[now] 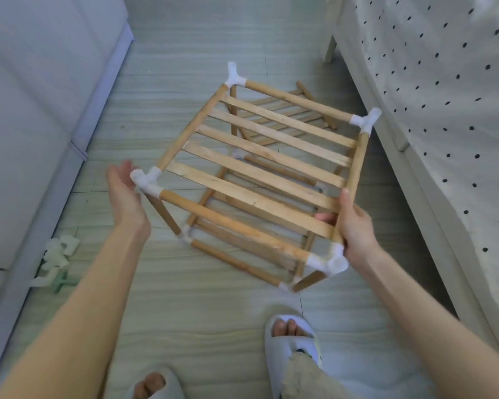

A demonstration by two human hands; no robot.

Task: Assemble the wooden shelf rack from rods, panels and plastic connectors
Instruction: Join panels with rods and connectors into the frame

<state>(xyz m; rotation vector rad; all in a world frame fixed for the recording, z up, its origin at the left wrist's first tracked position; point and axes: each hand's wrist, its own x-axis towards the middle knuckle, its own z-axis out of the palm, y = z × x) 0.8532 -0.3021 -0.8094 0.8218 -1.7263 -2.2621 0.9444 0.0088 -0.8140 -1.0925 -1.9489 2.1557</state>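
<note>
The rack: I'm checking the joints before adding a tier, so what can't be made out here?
Head view:
- Lower tier connectors: mostly hidden behind the top panel.
- Spare panel on the floor: covered by the rack.
- Loose connectors by the sofa: blurred, count unclear.
- Right hand fingers: partly behind the side rod.

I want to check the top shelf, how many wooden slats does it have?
5 slats, running side by side across the top shelf: far, next, middle, then, nearest. None look hidden.
</note>
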